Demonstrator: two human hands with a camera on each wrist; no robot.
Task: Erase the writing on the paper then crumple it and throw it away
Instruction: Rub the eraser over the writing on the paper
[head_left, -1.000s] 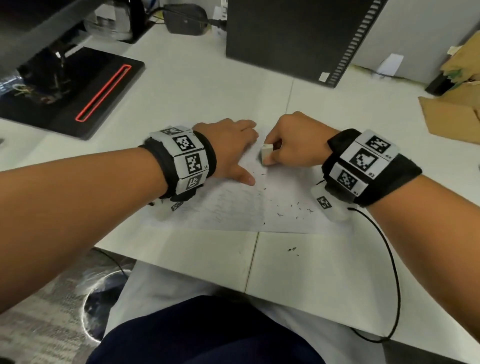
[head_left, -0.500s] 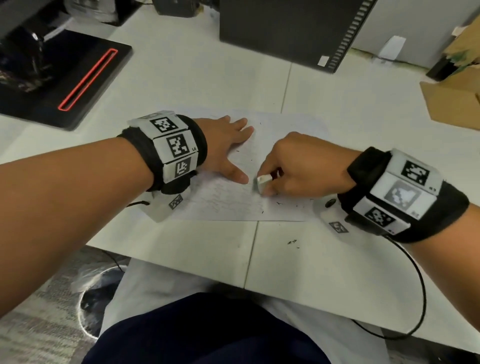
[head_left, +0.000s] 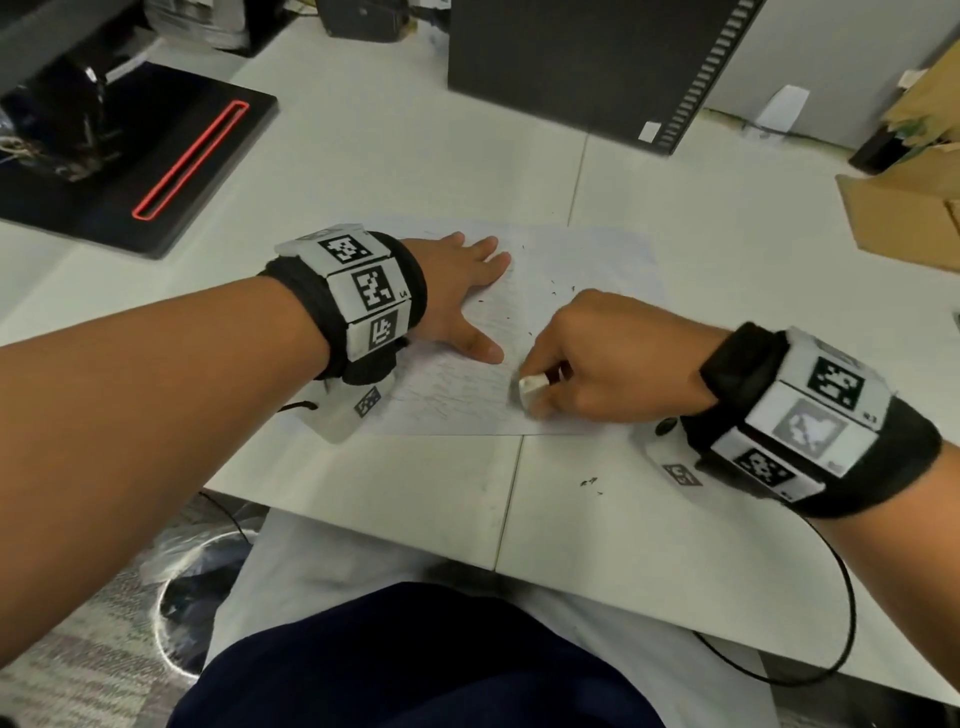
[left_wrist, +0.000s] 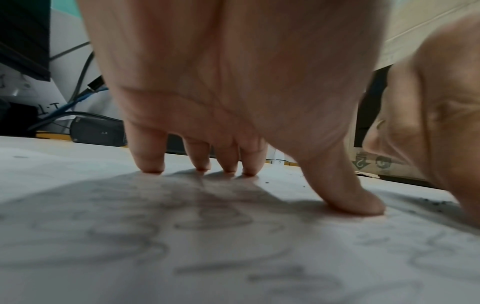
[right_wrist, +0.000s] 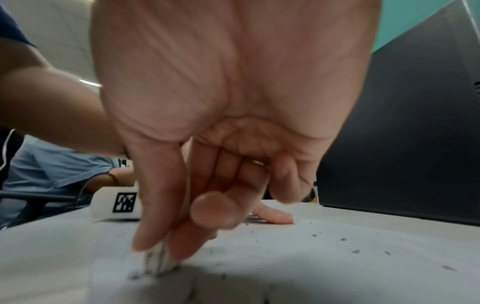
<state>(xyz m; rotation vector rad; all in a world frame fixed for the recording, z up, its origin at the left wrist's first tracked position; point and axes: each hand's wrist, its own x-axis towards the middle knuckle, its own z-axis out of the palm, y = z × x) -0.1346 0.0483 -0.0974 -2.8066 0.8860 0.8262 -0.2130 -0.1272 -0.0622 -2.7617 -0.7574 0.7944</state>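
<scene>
The white tabletop (head_left: 363, 156) carries the paper (head_left: 587, 270), which lies flat under both hands. The left hand (head_left: 457, 291) presses it down with straight, spread fingers, just left of the right hand's grip. Faint writing (head_left: 457, 384) remains between the two. The right hand (head_left: 597, 364) pinches the eraser (head_left: 532, 387), its tip on the sheet by the near edge. To erase well, I judge short strokes running away from the pinning hand safest, lest the sheet buckle. Crumbs (head_left: 566, 286) lie beyond the grip.

Bare desk (head_left: 727, 270) lies open right of the paper (head_left: 587, 270); computer tower (head_left: 571, 67) blocks the far side.
</scene>
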